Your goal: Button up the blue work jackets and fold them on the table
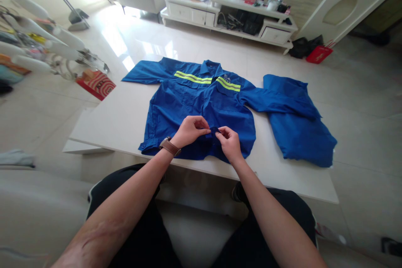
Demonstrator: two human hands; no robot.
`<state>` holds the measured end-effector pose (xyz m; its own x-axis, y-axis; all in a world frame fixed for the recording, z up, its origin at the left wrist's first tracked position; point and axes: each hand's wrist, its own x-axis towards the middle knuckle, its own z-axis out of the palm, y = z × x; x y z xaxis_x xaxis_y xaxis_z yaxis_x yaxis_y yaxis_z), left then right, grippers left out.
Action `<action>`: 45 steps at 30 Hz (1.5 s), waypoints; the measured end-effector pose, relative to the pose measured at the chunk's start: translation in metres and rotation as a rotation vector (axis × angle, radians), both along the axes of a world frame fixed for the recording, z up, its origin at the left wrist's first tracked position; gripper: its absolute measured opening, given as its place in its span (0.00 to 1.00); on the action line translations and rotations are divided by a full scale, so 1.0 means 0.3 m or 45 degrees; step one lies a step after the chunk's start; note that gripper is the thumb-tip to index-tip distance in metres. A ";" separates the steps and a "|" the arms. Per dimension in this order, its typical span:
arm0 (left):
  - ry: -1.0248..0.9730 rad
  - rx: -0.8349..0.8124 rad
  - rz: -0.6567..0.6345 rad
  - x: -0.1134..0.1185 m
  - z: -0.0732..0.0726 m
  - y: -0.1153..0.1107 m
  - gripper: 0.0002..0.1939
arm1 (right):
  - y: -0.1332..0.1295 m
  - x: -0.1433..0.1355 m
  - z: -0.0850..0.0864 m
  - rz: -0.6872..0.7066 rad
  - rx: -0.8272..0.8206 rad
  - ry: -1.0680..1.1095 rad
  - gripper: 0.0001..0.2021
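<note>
A blue work jacket (201,100) with yellow-green reflective strips lies front up on the white table (100,121), its collar away from me and its sleeves spread to both sides. My left hand (192,131), with a watch (170,146) on the wrist, pinches the jacket's front edge near the lower middle. Close beside it, my right hand (229,140) pinches the same front edge, lifting the cloth a little between the two. Whether a button sits under my fingertips is hidden.
Folded blue cloth (301,138) lies on the table's right, partly under the jacket's right-hand sleeve. A red striped bag (97,84) stands beyond the left end. Across the floor is a white TV cabinet (191,12) with several items on it. My knees are below the table's near edge.
</note>
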<state>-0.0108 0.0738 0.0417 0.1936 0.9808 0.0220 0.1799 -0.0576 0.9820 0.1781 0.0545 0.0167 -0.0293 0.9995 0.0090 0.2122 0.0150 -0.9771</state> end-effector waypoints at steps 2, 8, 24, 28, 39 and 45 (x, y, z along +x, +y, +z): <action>-0.025 -0.003 0.003 0.002 0.001 -0.002 0.12 | -0.004 -0.004 0.005 0.009 -0.019 0.016 0.11; -0.030 0.025 0.024 0.008 0.001 -0.006 0.11 | -0.015 -0.015 0.010 0.069 -0.037 0.023 0.13; -0.060 -0.043 -0.085 0.000 -0.010 -0.002 0.10 | -0.012 -0.011 0.011 0.056 -0.003 0.013 0.14; -0.065 -0.022 -0.014 0.001 -0.015 0.000 0.10 | -0.002 -0.006 -0.003 0.020 -0.010 0.077 0.21; -0.035 0.022 -0.062 0.003 -0.004 -0.005 0.07 | -0.007 -0.016 0.002 0.042 -0.063 0.083 0.15; -0.035 0.015 -0.068 0.004 0.002 -0.010 0.06 | -0.005 -0.007 0.001 0.079 -0.068 0.032 0.15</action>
